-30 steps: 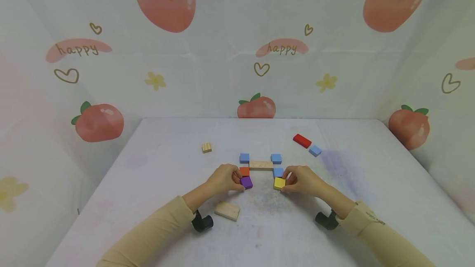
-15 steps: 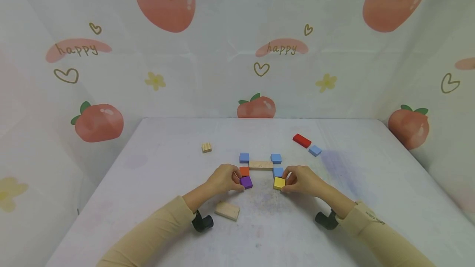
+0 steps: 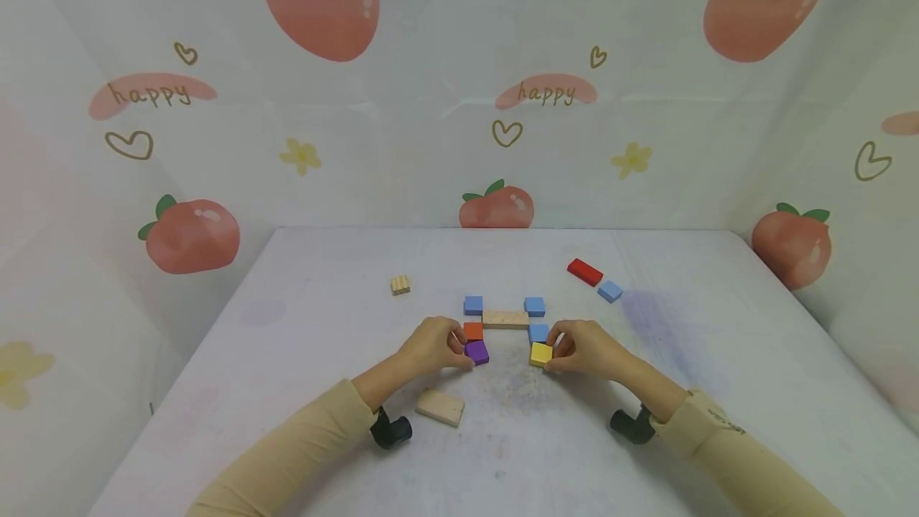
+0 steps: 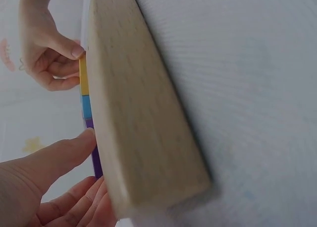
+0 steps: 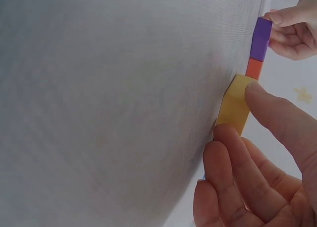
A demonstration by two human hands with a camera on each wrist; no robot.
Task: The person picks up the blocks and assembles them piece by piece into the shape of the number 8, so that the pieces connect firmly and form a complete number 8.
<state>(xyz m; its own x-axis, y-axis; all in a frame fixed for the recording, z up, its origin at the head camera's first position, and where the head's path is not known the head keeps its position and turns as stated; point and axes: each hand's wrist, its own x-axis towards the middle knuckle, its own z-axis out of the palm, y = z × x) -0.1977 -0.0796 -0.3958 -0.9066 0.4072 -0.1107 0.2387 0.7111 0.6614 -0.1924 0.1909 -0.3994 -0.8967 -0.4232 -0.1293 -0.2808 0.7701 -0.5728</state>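
Holding steady this past second, your left hand (image 3: 435,344) pinches the purple block (image 3: 477,353), skewed beside the orange block (image 3: 473,331), while your right hand (image 3: 589,348) pinches the yellow block (image 3: 541,354) beside a blue block (image 3: 538,333). Nothing has visibly shifted, so the work seems paused, neither block released.

A fruit-printed backdrop (image 3: 402,118), apparently cloth, hangs behind a pale table (image 3: 323,270).

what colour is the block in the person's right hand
The block in the right hand is yellow; the right wrist view shows it best.
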